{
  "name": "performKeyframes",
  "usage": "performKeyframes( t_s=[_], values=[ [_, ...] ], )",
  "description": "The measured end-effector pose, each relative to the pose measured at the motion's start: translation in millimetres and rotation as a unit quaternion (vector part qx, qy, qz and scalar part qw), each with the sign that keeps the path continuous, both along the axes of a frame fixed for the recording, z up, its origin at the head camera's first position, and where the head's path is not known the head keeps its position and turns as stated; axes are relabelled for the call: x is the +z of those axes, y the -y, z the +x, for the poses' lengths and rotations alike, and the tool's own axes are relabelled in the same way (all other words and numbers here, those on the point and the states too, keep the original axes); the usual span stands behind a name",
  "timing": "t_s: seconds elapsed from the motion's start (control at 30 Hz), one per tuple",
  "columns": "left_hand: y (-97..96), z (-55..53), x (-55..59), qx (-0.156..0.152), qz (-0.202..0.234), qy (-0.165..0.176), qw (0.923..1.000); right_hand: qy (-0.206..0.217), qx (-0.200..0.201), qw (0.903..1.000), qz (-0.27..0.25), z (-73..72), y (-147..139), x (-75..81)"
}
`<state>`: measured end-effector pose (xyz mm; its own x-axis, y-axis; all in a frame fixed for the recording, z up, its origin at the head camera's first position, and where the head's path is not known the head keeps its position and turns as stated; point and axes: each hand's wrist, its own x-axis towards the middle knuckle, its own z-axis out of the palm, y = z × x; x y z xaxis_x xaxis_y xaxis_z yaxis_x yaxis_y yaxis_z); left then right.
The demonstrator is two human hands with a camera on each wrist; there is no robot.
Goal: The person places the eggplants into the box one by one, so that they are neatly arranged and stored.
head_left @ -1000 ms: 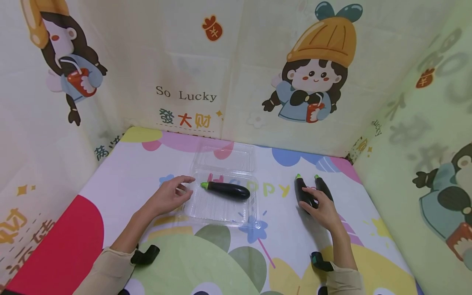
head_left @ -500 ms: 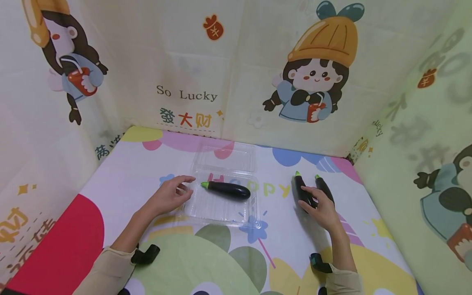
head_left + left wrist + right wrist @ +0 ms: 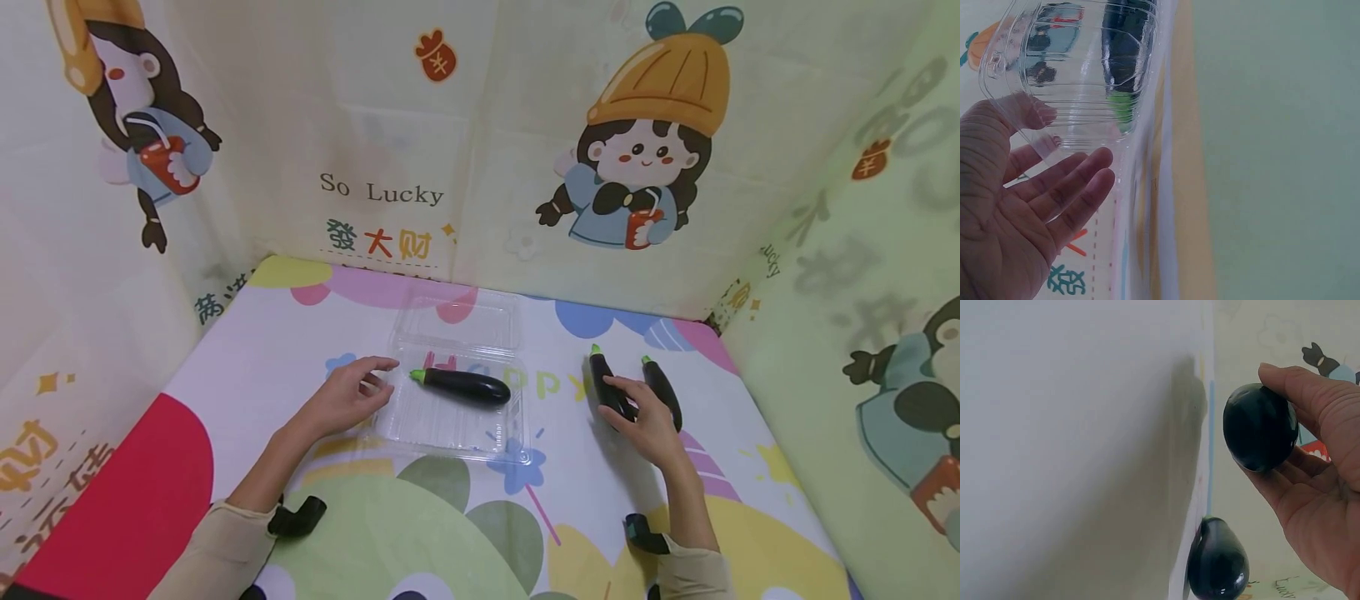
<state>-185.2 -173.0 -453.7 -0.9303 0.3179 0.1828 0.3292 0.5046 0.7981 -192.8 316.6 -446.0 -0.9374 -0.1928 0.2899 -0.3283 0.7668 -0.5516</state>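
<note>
My right hand (image 3: 647,417) grips a dark eggplant (image 3: 609,387) with a green stem tip, thumb on one side and fingers on the other. In the right wrist view the rounded end of this held eggplant (image 3: 1260,428) faces the camera, above the tabletop. A second eggplant (image 3: 662,392) lies just right of that hand. At the left, my left hand (image 3: 351,396) has loosely bent, spread fingers at the side of a clear plastic clamshell box (image 3: 442,433). Its thumb (image 3: 1029,112) overlaps the box rim in the left wrist view. One eggplant (image 3: 465,387) lies crosswise inside the box.
The clamshell's lid (image 3: 457,321) is folded back toward the rear wall. A printed cloth (image 3: 480,533) covers the table, and printed curtains (image 3: 495,150) enclose its back and sides. Each wrist wears a black camera mount (image 3: 298,517).
My right hand has moved a little to the left with the eggplant, widening the gap to the eggplant on its right. The left hand and the box have stayed put.
</note>
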Motion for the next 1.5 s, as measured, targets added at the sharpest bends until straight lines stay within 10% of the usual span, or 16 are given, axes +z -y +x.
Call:
performKeyframes(
  t_s=[1.5],
  values=[
    [0.6,-0.1,-0.1,-0.004,-0.005,-0.007,1.0,-0.016,0.052,0.9985,0.002,1.6,47.0,18.7]
  ],
)
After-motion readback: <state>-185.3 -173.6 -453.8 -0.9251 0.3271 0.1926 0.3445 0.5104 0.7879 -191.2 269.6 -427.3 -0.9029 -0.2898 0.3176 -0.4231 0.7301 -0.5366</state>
